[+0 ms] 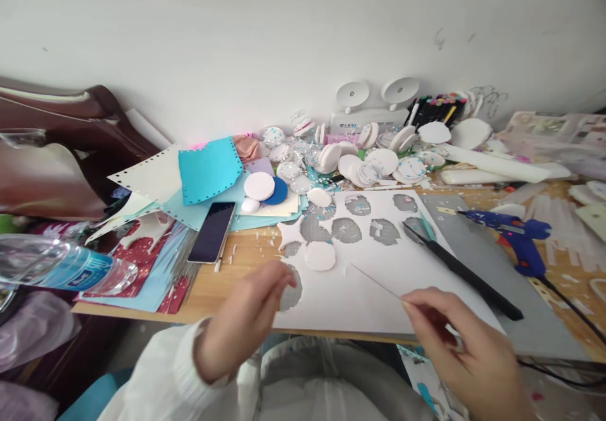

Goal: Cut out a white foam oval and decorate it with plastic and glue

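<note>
My right hand (461, 339) pinches one end of a thin straight wire (376, 281) between thumb and fingertips. The wire points away to the left over a white sheet (350, 301) with several rough round holes cut in it. My left hand (246, 317), slightly blurred, hovers at the sheet's left edge with loosely bent fingers; nothing shows in it. Just beyond its fingertips lies a white round disc (320, 255) on the sheet. Black-handled tweezers or a similar pointed tool (466, 276) rest across the sheet's right side.
A blue glue gun (516, 231) lies on a grey cutting mat (473, 219) at right. White discs (381, 162) pile up along the wall. To the left are a phone (211, 231), turquoise sheet (211, 170), bundled wires (182, 263) and a water bottle (66, 266).
</note>
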A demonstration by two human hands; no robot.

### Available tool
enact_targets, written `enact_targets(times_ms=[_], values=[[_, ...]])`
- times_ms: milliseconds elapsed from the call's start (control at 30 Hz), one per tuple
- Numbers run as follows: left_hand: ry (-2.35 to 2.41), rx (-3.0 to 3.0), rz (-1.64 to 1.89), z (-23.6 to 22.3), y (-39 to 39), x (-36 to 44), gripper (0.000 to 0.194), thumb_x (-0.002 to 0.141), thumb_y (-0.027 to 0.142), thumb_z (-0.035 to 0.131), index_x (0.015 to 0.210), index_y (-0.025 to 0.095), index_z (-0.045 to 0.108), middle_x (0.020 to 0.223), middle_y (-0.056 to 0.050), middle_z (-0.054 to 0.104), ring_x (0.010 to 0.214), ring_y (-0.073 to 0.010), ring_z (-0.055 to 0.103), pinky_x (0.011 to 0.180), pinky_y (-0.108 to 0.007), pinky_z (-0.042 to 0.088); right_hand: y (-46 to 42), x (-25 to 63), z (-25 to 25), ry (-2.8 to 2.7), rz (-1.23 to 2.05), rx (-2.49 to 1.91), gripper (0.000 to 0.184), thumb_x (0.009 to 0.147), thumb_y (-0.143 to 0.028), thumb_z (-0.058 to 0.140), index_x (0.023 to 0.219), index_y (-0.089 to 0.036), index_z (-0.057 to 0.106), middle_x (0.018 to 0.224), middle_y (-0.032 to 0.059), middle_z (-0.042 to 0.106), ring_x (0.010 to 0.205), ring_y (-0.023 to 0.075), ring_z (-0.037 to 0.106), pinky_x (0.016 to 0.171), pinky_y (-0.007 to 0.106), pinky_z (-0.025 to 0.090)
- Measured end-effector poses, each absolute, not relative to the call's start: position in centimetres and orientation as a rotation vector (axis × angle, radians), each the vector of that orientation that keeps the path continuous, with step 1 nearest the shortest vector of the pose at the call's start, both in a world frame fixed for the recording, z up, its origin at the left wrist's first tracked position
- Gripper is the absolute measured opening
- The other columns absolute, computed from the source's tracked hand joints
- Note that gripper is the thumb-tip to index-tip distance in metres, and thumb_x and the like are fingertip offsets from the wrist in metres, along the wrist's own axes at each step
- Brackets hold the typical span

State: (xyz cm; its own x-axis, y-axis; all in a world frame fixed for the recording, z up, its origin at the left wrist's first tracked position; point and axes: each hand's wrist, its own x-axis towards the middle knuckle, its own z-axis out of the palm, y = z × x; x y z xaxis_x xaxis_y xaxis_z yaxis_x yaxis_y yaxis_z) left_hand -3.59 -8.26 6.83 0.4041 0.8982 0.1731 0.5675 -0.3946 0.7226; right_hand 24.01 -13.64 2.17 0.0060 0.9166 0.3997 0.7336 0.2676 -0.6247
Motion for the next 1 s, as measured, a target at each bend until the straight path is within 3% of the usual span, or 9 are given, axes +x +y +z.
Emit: enact_targets(times_ms=[67,200,367,500,600,733,1000], values=[[1.234,2.079,0.61,4.9,-8.2,-2.0,0.024,0.092,0.022,0.041,0.086,0.019,0.064,0.079,-0.004,0.065,0.074,-0.0155,0.06,0.068,-0.025,0.047,-13.2,22.9,1.9,-1.874,0.332,-1.44,0.005,0.089,-0.023,0.051,0.092,-0.025,0.054,0.07,-0.002,0.062,0.054,0.0124,0.057,0.052,0.024,0.043],[1.213,1.834,0.638,2.9,-8.7,0.4,0.023,0.088,0.035,0.053,0.091,0.018,0.069,0.072,-0.003,0.06,0.058,-0.0118,0.05,0.054,-0.023,0.041,-12.5,21.2,0.9,-2.022,0.452,-1.334,0.007,0.09,-0.018,0.051,0.094,-0.024,0.053,0.069,-0.003,0.06,0.056,0.0108,0.057,0.054,0.022,0.042],[1.142,1.528,0.843,3.1,-9.0,1.8,0.042,0.092,0.044,0.044,0.075,0.017,0.071,0.061,-0.001,0.053,0.056,-0.0106,0.047,0.056,-0.024,0.037,-12.1,20.3,0.9,-1.929,0.76,-1.324,0.01,0.093,-0.022,0.048,0.1,-0.024,0.054,0.077,-0.0015,0.062,0.058,0.0101,0.055,0.054,0.022,0.042],[1.098,1.452,0.789,3.4,-8.8,2.3,0.046,0.093,0.045,0.044,0.067,0.015,0.068,0.059,0.0,0.049,0.053,-0.0083,0.043,0.056,-0.023,0.036,-11.5,19.7,1.8,-1.732,1.146,-1.281,0.017,0.095,-0.028,0.046,0.108,-0.024,0.055,0.084,0.0003,0.062,0.065,0.0109,0.056,0.055,0.021,0.044],[1.082,1.402,0.743,3.6,-8.7,2.5,0.05,0.093,0.045,0.042,0.062,0.014,0.064,0.056,0.001,0.048,0.05,-0.007,0.04,0.055,-0.022,0.034,-10.9,19.4,2.4,-1.593,1.346,-1.255,0.016,0.094,-0.033,0.047,0.102,-0.024,0.057,0.08,-0.0003,0.059,0.067,0.0114,0.054,0.057,0.021,0.044],[1.088,1.341,0.747,3.6,-8.7,2.8,0.051,0.093,0.048,0.041,0.061,0.014,0.061,0.055,0.002,0.046,0.048,-0.0062,0.038,0.05,-0.022,0.031,-10.4,19.4,2.7,-1.484,1.421,-1.224,0.015,0.092,-0.036,0.051,0.09,-0.022,0.057,0.079,-0.0006,0.057,0.068,0.0119,0.053,0.059,0.023,0.043],[1.058,1.291,0.694,3.4,-8.8,2.8,0.049,0.091,0.051,0.041,0.062,0.014,0.052,0.055,0.003,0.044,0.042,-0.0041,0.035,0.041,-0.02,0.027,-10.2,19.8,2.7,-1.44,1.478,-1.198,0.016,0.09,-0.038,0.054,0.092,-0.023,0.059,0.082,0.0,0.056,0.069,0.0128,0.052,0.062,0.025,0.044]])
